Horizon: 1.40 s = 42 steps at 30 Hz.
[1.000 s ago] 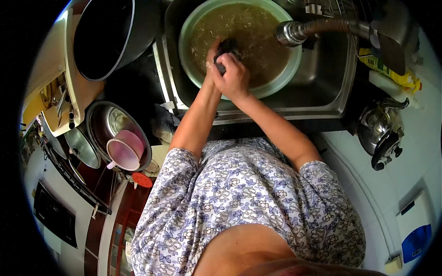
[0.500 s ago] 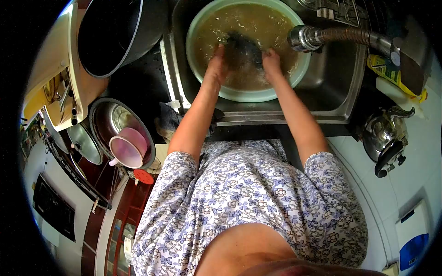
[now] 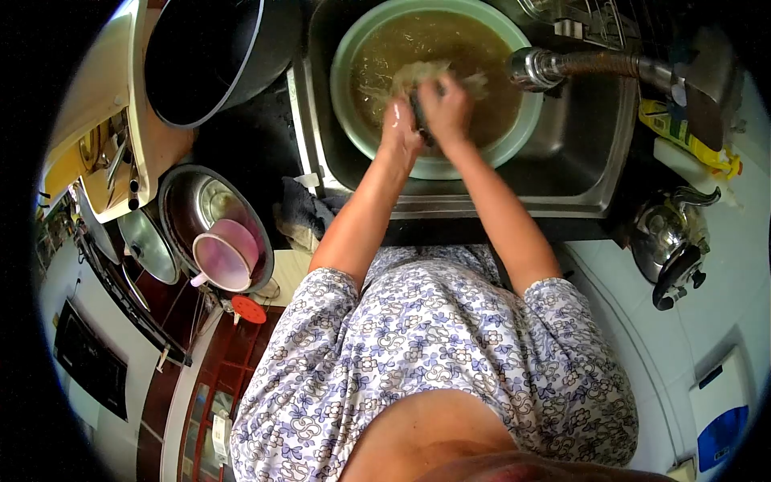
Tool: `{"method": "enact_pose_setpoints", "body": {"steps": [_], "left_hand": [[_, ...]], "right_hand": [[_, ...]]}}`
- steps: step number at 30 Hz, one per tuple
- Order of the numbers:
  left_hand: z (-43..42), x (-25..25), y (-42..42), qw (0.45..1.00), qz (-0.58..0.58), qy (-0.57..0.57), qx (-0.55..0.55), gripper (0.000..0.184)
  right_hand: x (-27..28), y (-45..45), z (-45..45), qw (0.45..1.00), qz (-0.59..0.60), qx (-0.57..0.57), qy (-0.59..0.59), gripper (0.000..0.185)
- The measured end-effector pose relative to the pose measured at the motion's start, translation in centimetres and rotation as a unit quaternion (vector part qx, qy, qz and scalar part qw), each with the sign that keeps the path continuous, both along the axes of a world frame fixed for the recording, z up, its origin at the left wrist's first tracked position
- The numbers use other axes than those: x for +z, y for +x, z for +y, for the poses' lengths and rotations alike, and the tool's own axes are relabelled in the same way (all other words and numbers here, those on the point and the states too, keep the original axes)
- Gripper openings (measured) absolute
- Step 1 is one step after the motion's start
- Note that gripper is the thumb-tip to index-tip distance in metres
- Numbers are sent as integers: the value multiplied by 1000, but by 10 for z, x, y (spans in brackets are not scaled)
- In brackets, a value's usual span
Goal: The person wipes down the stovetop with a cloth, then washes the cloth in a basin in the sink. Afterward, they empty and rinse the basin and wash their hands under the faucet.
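Left of a green basin (image 3: 341, 88), a pink pot (image 3: 225, 257) rests inside a metal bowl (image 3: 213, 197). Within the basin's rim, a person's left hand (image 3: 400, 127) closes on a dark cloth (image 3: 418, 108), gripped also, through blur, by the right hand (image 3: 448, 107). The water is already murky; the work appears unfinished, the cloth not yet out. A faucet head (image 3: 533, 70) hangs at the basin's right.

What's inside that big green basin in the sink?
Cloudy brown water, with a dark bundle, maybe cloth, between the left hand and right hand. The murk hides the bottom of the green basin, so I can't tell whether anything lies there.
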<state>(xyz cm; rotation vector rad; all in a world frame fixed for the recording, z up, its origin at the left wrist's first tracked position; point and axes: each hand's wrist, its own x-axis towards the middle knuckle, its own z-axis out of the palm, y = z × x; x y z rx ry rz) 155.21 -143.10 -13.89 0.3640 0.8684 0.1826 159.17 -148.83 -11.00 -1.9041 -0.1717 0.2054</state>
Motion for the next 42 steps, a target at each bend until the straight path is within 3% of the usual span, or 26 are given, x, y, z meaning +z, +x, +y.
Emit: {"method": "enact_pose_setpoints", "body": {"steps": [2,3,6,7,8,11,12,13,14,16,17,18,21,24,26,28,29,30,32,33,34,36,37,39,41,42], "left_hand": [[-2,23,10,996,61,-53,-45,32],[0,11,10,993,106,-4,-55,33],[12,-15,-1,993,82,76,-44,28],[16,-13,-6,987,83,130,-52,31],[23,-13,-5,998,21,15,-62,34],[5,19,4,971,161,157,-81,42],[5,18,0,991,103,51,-74,45],[6,9,-3,979,122,137,-92,43],[8,10,-2,959,139,220,-110,41],[26,29,-3,853,168,447,-209,33],[38,5,-8,853,146,442,-236,23],[47,-38,-18,782,125,563,-235,26],[44,-57,-27,827,149,474,-262,35],[43,-70,-35,871,182,355,-287,40],[41,-78,-35,894,221,296,-255,43],[38,-72,-28,966,149,118,-176,44],[37,-59,-21,985,110,26,-133,46],[35,-46,-15,987,98,10,-130,44],[32,-6,0,989,73,-21,-126,42],[25,46,5,993,47,3,-106,36],[32,36,7,985,55,-54,-153,30],[31,26,3,990,-21,-4,-139,25],[38,-1,-5,977,-42,-13,-208,35],[26,-8,-18,944,-295,-88,-115,44],[7,-23,-31,948,-312,-8,-65,58],[5,-35,-31,968,-238,41,-62,61]], "right_hand": [[-9,20,-7,981,167,-20,-92,24],[-11,12,-7,990,132,-25,30,27],[4,-18,2,998,-51,31,-6,24],[16,-31,3,995,-54,84,-27,21],[28,-38,8,994,-77,73,-28,18],[-20,-8,3,999,-35,1,-14,21],[-22,8,-3,989,30,4,-146,24],[-33,20,-15,992,-59,21,-109,25],[-42,29,-22,983,-72,-2,-169,26],[-43,38,-46,980,-33,-21,-197,22],[-41,42,-55,979,-7,-22,-204,19],[-38,41,-62,980,36,-9,-196,17],[-91,19,-79,942,-140,122,-280,30],[-95,17,-81,926,136,162,-312,49],[-87,16,-73,956,182,114,-199,46],[-75,14,-61,969,221,65,-87,44],[-61,5,-50,983,169,57,-33,34],[-37,1,-44,984,125,129,-3,26],[23,-19,-26,976,-115,181,-36,22],[47,-25,-22,965,-154,210,-38,23],[55,-34,-17,958,-192,214,-18,25],[60,-44,-14,955,-197,221,5,26],[60,-44,-11,955,-208,210,13,27],[50,-42,-7,960,-188,205,-36,26],[31,-35,-1,972,-163,163,-35,26],[19,-31,1,985,-118,128,8,29]]}}
